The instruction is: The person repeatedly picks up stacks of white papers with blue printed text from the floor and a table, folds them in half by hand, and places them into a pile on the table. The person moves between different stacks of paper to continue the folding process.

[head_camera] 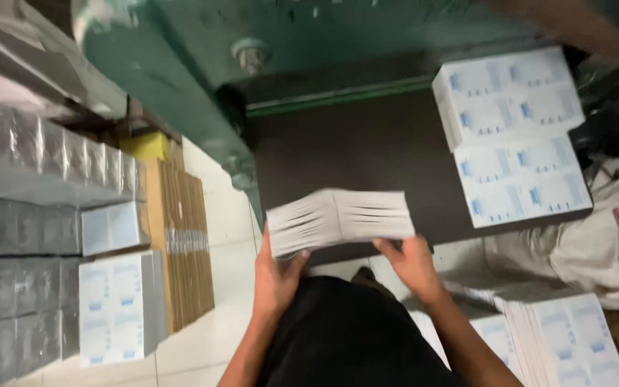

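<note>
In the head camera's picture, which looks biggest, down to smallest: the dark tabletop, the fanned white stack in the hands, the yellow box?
1. Dark tabletop
2. Fanned white stack, held by the left hand and right hand
3. Yellow box, partly hidden and farther off, so less sure

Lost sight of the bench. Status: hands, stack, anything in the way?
Left hand and right hand both grip the fanned card stack. Stack at dark table edge. Printed sheet piles far right, clear.

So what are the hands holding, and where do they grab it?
Both hands hold a stack of flat white cards along its near lower edge: the left hand under the left half, the right hand under the right half.
</note>
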